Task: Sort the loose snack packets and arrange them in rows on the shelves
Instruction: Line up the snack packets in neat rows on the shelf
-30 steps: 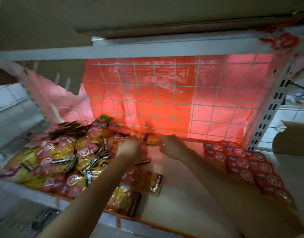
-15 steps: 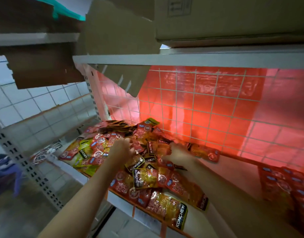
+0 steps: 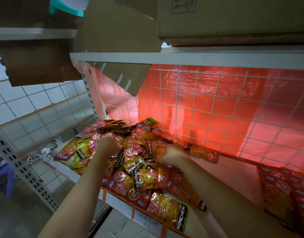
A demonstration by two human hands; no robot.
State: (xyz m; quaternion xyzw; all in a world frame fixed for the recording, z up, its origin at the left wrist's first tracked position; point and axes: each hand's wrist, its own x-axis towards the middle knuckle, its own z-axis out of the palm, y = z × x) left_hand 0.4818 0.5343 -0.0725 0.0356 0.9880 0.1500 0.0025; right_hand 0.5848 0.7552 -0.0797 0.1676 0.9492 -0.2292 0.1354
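Note:
A loose heap of red and yellow snack packets (image 3: 135,167) covers the left part of the white shelf (image 3: 221,170). My left hand (image 3: 108,146) is pushed into the top of the heap, its fingers hidden among red packets. My right hand (image 3: 171,154) lies at the heap's right side, fingers curled over an orange-red packet (image 3: 204,152) that stretches toward the wire back. A neat row of red packets (image 3: 285,191) lies at the shelf's far right.
A white wire grid (image 3: 216,107) with red plastic behind it closes the back. Cardboard boxes (image 3: 233,19) sit on the shelf above, one flap (image 3: 123,78) hanging down. A perforated upright (image 3: 26,170), tiled wall and white cables (image 3: 39,152) are at left.
The view has swung left, so the heap is now central and the sorted row sits at the right edge. Both hands have reached deeper into the heap.

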